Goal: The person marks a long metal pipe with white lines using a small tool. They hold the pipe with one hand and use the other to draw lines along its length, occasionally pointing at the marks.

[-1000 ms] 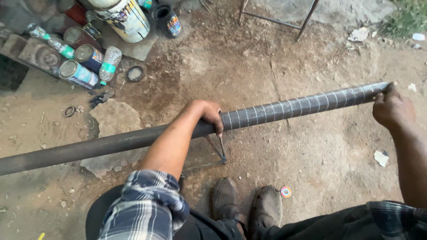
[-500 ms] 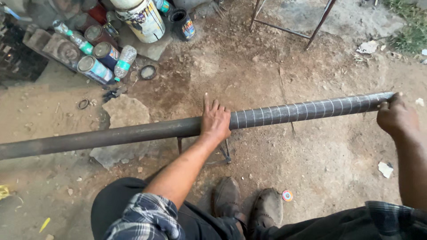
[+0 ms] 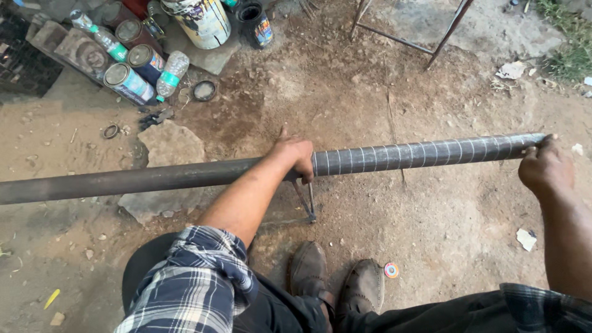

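Long pipe (image 3: 185, 176) held over bare dirt ground (image 3: 345, 92)
Left hand (image 3: 295, 155) wraps it mid-length; right hand (image 3: 546, 169) grips its end; cans (image 3: 132, 74), flat stone (image 3: 166, 151) behind.

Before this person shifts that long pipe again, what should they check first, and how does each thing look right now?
1. Left hand gripping the pipe mid-length: ok.
2. Right hand holding the pipe's end: ok.
3. Stand under the pipe: partly hidden, seating cannot tell.
4. Far left end of the pipe: out of frame, cannot tell.
5. Shoes clear of the stand: close by, ok.
6. Ground nearby: a rock lies under the pipe, cans beyond it; not ok.
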